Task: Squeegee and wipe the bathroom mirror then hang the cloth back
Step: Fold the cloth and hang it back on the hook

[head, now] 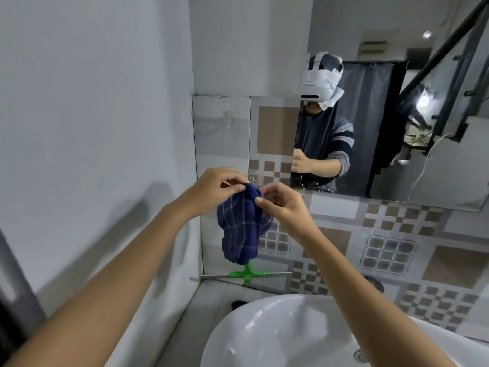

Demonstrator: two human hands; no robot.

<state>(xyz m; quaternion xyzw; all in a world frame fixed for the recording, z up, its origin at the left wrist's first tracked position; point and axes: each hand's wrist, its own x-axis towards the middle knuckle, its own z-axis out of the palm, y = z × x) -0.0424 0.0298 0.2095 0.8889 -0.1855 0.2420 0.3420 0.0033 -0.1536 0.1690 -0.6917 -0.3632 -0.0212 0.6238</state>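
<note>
Above the sink, the blue cloth is pinched at its top edge by the left hand and right hand, and could be dropped into the wet basin if either pinch loosens.

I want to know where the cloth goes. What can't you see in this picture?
Head view only:
- Hook or peg: hidden behind the blue cloth and both hands, left hand, right hand.
- Green squeegee: handle top covered by the cloth.
- Sink: cut off by the bottom edge.
- Mirror: water marks too blurry.

A home bathroom: white basin, wall mirror and patterned tiles.
</note>
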